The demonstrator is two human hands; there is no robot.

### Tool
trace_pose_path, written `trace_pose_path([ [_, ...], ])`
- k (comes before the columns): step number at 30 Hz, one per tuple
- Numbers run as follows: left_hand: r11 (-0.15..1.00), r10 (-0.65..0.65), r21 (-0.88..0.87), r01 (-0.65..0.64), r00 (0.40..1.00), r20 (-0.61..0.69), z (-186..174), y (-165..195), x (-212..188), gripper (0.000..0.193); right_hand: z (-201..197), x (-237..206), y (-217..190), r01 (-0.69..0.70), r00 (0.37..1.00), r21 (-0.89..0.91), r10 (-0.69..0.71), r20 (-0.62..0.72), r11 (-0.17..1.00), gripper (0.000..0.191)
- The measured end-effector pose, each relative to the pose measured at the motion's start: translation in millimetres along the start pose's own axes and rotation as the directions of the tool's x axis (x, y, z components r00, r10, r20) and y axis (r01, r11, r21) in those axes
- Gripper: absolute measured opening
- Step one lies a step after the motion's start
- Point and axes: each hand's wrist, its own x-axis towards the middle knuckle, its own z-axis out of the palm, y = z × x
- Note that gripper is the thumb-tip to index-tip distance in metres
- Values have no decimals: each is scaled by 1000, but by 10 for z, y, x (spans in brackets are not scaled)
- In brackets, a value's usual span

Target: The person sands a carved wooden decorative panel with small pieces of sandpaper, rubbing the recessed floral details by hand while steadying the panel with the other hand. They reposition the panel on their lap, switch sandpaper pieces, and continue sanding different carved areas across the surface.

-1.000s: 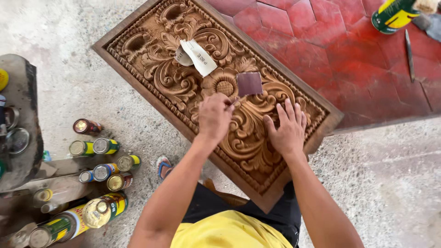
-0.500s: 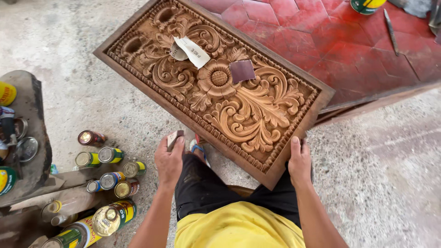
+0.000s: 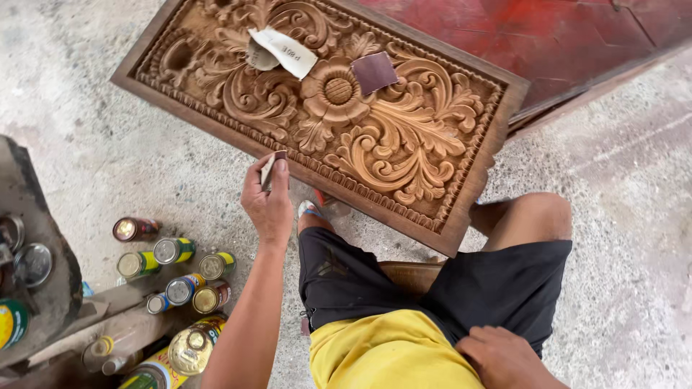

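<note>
A large carved wooden panel (image 3: 375, 137) with a flower and leaf scrolls lies tilted on the ground in front of me. My left hand (image 3: 268, 202) is raised beside its near edge, shut on a small folded piece of sandpaper (image 3: 269, 168). My right hand (image 3: 504, 354) rests on my thigh at the bottom right, fingers loosely curled, holding nothing. On the panel lie a dark maroon sandpaper square (image 3: 373, 72) and a curled white-backed sandpaper strip (image 3: 282, 50).
Several small tins and bottles (image 3: 173, 266) stand on the concrete floor at the lower left, beside a dark slab (image 3: 43, 238) and wooden offcuts. A red tiled step (image 3: 562, 36) rises behind the panel. My knees sit under the panel's near corner.
Both hands have left the panel's near edge. The left hand rose and now holds a folded sandpaper piece; the right hand dropped back onto my thigh. The view shifted closer and lower.
</note>
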Motion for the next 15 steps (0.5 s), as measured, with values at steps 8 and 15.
trace_pose_path([
  [8,949,-108,315,-6,933,344,683,275,53,27,-2077,650,300,-186,859,-113,105,-500,976,37],
  [15,745,-33,600,-291,883,469,1299,301,41,22,-2438,1701,495,-234,944,-133,192,-269,963,59],
])
